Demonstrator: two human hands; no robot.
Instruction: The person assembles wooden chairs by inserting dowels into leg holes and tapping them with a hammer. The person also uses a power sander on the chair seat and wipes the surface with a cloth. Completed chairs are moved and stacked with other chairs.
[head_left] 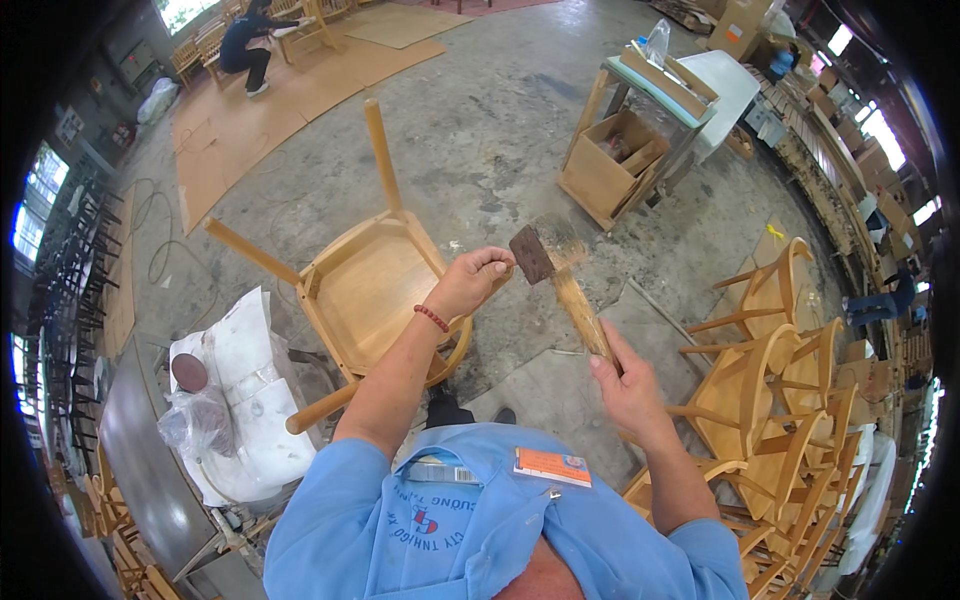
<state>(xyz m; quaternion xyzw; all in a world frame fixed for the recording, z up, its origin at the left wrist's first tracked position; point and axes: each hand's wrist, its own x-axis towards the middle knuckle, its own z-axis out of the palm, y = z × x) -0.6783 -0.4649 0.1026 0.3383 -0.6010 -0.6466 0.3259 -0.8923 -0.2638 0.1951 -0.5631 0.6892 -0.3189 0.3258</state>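
Note:
In my right hand [628,385] is a mallet, gripped low on its pale wooden handle [577,308]. Its dark brown block head [531,255] points up and away from me, over the floor. My left hand [470,283] is close beside the mallet head, thumb and fingers pinched together; anything between them is too small to make out. Beneath my left forearm lies a light wooden chair [372,285], tipped over with its legs sticking outward. Part of the chair's near side is hidden by my arm.
A white padded surface [245,400] at left carries a round brown disc [189,373] and a plastic bag [197,422]. Several wooden chairs [750,390] crowd the right. A small workbench [640,90] stands ahead right. Far left, a person [247,50] bends beside chairs on cardboard sheets [225,150].

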